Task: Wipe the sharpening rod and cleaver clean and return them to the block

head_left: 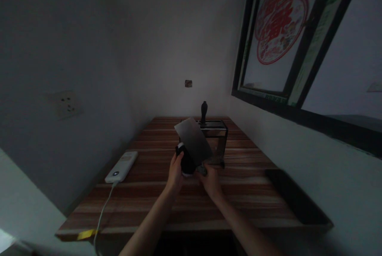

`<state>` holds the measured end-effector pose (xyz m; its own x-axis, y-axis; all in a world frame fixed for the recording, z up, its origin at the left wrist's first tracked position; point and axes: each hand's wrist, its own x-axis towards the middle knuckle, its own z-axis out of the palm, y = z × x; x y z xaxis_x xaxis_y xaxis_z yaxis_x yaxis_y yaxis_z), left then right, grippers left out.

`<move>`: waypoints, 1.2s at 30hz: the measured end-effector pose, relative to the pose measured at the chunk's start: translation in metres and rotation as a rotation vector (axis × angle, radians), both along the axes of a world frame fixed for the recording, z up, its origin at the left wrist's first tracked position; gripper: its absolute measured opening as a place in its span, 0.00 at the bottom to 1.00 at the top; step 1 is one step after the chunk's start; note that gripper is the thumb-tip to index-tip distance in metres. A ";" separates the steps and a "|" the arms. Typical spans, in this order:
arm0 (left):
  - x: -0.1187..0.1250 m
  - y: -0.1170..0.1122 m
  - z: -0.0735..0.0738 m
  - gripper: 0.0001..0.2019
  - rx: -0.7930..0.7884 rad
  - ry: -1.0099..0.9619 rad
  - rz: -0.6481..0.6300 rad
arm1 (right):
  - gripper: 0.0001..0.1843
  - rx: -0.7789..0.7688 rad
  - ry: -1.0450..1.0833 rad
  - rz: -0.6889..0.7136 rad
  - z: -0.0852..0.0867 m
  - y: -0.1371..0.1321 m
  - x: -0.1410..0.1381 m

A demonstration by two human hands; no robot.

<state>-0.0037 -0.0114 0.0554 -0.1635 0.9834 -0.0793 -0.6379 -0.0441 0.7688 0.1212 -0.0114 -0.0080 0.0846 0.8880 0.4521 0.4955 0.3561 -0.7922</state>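
My right hand (211, 181) is closed around the handle of a cleaver (194, 140), whose broad grey blade tilts up and to the left. My left hand (174, 173) grips a black object with white ends (187, 162), set against the near side of the blade. In this dim light I cannot tell whether that object is a cloth or something stiff. Just behind the blade stands a knife rack (220, 140) with a dark frame and see-through sides. One black handle (204, 112) sticks up from its top, and the cleaver hides its left part.
A white power bank-like box (121, 167) lies on the wood-striped table (155, 204) at left, its white cable (103, 212) running over the front edge near a yellow tag (86, 234). A flat black slab (297, 196) lies at right. Walls border the table, with a window (277, 29) at right.
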 end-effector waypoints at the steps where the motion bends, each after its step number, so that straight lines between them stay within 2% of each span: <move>1: -0.004 -0.001 0.000 0.16 -0.005 -0.002 0.018 | 0.08 0.008 0.001 -0.005 0.000 0.000 0.000; 7: -0.024 -0.008 0.000 0.15 -0.007 0.036 0.159 | 0.15 0.018 0.028 -0.048 -0.003 0.003 0.002; 14: -0.025 -0.018 0.013 0.16 0.049 0.080 0.237 | 0.19 0.003 0.045 -0.049 -0.008 0.006 0.001; 24: -0.026 -0.014 -0.006 0.21 0.114 0.251 0.284 | 0.19 -0.044 0.050 0.058 -0.003 0.002 0.000; 28: -0.029 -0.014 -0.005 0.21 0.200 0.370 0.314 | 0.19 -0.115 0.062 0.114 -0.007 0.006 0.003; 32: -0.022 -0.009 0.007 0.20 0.304 0.545 0.365 | 0.18 -0.106 -0.004 0.084 -0.008 0.006 0.002; 34: -0.013 -0.005 0.013 0.18 0.416 0.708 0.392 | 0.18 -0.083 -0.021 0.085 -0.007 0.005 0.002; 36: 0.000 0.000 0.016 0.16 0.602 0.921 0.349 | 0.17 -0.075 -0.025 0.110 -0.006 0.003 0.002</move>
